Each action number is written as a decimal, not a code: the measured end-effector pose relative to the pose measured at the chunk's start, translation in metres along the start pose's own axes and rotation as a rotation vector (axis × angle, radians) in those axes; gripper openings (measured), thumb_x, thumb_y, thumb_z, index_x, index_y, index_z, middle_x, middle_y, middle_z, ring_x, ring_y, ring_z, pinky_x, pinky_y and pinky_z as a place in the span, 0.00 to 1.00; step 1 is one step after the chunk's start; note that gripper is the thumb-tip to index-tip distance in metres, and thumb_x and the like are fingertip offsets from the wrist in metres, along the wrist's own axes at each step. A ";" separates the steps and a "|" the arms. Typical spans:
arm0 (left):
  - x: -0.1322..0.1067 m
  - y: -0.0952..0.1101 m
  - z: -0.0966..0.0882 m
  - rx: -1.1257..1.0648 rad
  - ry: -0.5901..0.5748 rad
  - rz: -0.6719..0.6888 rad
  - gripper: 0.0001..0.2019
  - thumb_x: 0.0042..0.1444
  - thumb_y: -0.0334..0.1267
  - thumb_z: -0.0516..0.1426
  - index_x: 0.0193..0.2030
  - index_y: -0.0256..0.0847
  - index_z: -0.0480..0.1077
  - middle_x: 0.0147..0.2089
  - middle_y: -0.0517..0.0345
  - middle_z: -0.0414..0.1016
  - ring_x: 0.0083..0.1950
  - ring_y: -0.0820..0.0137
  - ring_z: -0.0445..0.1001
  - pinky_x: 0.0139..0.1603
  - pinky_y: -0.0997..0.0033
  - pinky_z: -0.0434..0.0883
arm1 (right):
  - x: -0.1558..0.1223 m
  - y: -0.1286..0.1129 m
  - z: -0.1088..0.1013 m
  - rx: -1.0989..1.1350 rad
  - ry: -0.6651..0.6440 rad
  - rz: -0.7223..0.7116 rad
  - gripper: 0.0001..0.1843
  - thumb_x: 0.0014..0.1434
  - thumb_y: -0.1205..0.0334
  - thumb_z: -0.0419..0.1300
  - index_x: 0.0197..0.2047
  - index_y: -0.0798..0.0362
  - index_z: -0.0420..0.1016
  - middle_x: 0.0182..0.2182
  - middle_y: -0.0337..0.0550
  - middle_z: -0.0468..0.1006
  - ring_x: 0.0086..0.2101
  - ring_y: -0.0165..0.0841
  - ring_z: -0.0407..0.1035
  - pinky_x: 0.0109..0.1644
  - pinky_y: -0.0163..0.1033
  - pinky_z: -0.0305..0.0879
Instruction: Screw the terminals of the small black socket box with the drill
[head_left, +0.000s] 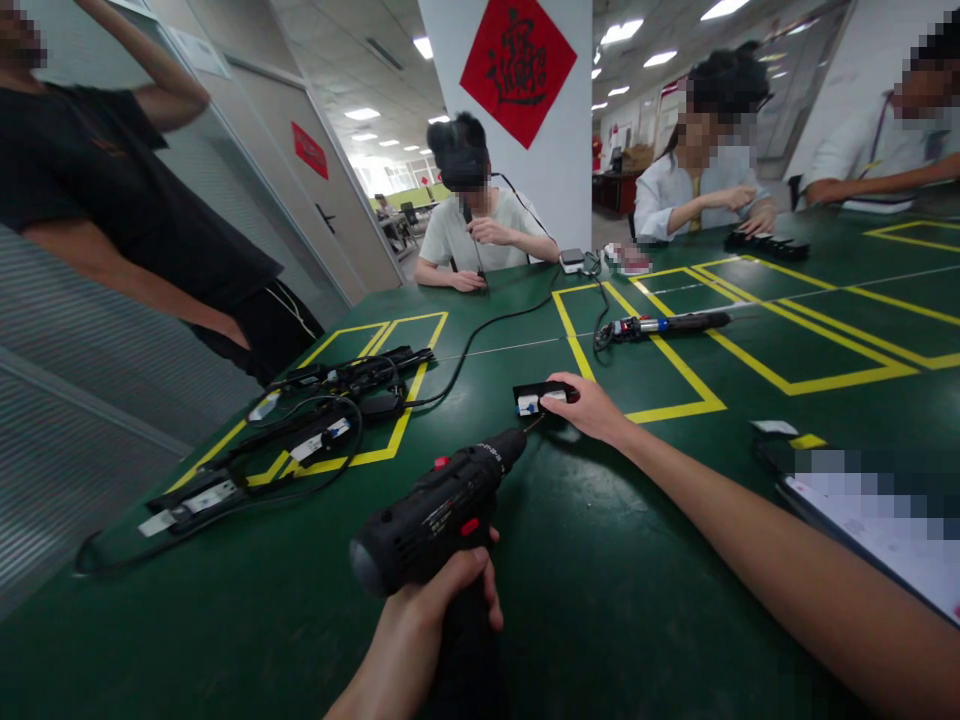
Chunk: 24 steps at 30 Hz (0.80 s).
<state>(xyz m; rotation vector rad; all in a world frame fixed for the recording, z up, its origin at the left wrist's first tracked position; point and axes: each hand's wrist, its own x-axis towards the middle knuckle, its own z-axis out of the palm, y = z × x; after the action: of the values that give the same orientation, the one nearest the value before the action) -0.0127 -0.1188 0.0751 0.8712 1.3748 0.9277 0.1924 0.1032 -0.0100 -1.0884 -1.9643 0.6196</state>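
Note:
My left hand (424, 620) is closed round the handle of a black cordless drill (435, 510), which has red buttons. The drill points forward and to the right, and its thin bit (534, 424) ends close to a small black part (529, 390). Whether the bit touches that part I cannot tell. My right hand (592, 408) grips the part by its right end, holding it at the table. White and blue pieces show on the side of the part that faces me. Some of it is hidden behind my fingers.
Black cabled assemblies (330, 400) lie at left on the green table (600, 580). A pen-shaped electric tool (667, 324) lies beyond my right hand. At right is a tray with papers (862, 520). Co-workers sit across the table; one person stands at left.

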 end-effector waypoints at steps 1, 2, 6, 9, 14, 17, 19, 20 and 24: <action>0.000 0.000 0.000 0.000 0.000 0.004 0.16 0.53 0.44 0.56 0.43 0.33 0.69 0.24 0.57 0.71 0.25 0.67 0.71 0.31 0.66 0.68 | 0.000 0.000 0.000 -0.001 -0.002 -0.001 0.17 0.62 0.57 0.57 0.52 0.54 0.69 0.47 0.46 0.73 0.42 0.36 0.71 0.45 0.48 0.69; 0.000 0.000 0.001 0.001 0.009 0.010 0.17 0.53 0.44 0.55 0.43 0.33 0.69 0.24 0.57 0.70 0.25 0.67 0.71 0.31 0.66 0.68 | 0.000 0.000 0.000 -0.002 -0.003 -0.003 0.17 0.62 0.57 0.57 0.52 0.54 0.69 0.47 0.46 0.74 0.42 0.36 0.72 0.45 0.48 0.69; -0.001 -0.002 0.003 0.001 0.071 0.013 0.18 0.52 0.46 0.56 0.42 0.32 0.70 0.23 0.58 0.70 0.23 0.67 0.70 0.29 0.67 0.67 | 0.000 -0.001 0.000 -0.004 -0.002 -0.006 0.17 0.62 0.57 0.57 0.52 0.54 0.69 0.48 0.46 0.73 0.42 0.36 0.71 0.45 0.48 0.69; -0.002 -0.003 0.004 0.000 0.086 0.001 0.19 0.51 0.46 0.56 0.42 0.32 0.70 0.23 0.57 0.70 0.23 0.67 0.70 0.28 0.67 0.67 | 0.000 -0.001 0.000 -0.004 0.003 -0.007 0.17 0.62 0.57 0.57 0.52 0.54 0.68 0.48 0.46 0.73 0.43 0.37 0.71 0.45 0.49 0.69; -0.005 -0.002 0.004 -0.002 0.071 0.023 0.19 0.52 0.46 0.55 0.44 0.32 0.70 0.24 0.57 0.70 0.25 0.67 0.70 0.30 0.66 0.67 | -0.001 -0.002 -0.001 -0.009 0.009 -0.013 0.17 0.62 0.57 0.57 0.52 0.54 0.69 0.48 0.46 0.73 0.43 0.37 0.71 0.46 0.49 0.69; -0.005 -0.003 0.005 -0.001 0.082 0.024 0.19 0.52 0.47 0.56 0.43 0.33 0.70 0.23 0.58 0.70 0.24 0.67 0.70 0.29 0.67 0.67 | -0.001 -0.001 -0.001 -0.012 0.010 -0.016 0.17 0.62 0.57 0.57 0.52 0.54 0.69 0.49 0.46 0.73 0.44 0.37 0.71 0.46 0.49 0.69; -0.004 -0.003 0.005 0.000 0.084 0.025 0.18 0.52 0.46 0.56 0.42 0.32 0.70 0.23 0.58 0.70 0.24 0.67 0.70 0.29 0.67 0.67 | -0.001 -0.001 -0.001 -0.013 0.008 -0.017 0.17 0.62 0.57 0.57 0.52 0.54 0.69 0.48 0.46 0.73 0.44 0.37 0.71 0.46 0.49 0.69; -0.004 -0.004 0.004 0.000 0.081 0.027 0.18 0.52 0.46 0.56 0.42 0.32 0.70 0.23 0.57 0.70 0.24 0.67 0.70 0.29 0.67 0.67 | -0.001 0.000 -0.001 -0.012 0.007 -0.016 0.17 0.62 0.57 0.57 0.52 0.54 0.69 0.48 0.46 0.73 0.43 0.37 0.71 0.46 0.49 0.69; -0.001 -0.006 0.003 -0.003 0.064 0.032 0.18 0.53 0.46 0.55 0.43 0.32 0.69 0.23 0.57 0.70 0.24 0.67 0.70 0.29 0.66 0.68 | 0.000 0.001 0.000 -0.008 0.010 -0.014 0.17 0.62 0.57 0.57 0.52 0.54 0.68 0.48 0.46 0.73 0.43 0.37 0.71 0.45 0.49 0.69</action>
<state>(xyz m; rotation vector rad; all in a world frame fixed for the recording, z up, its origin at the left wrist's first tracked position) -0.0099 -0.1217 0.0699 0.8698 1.4174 0.9894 0.1929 0.1036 -0.0113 -1.0793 -1.9658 0.5978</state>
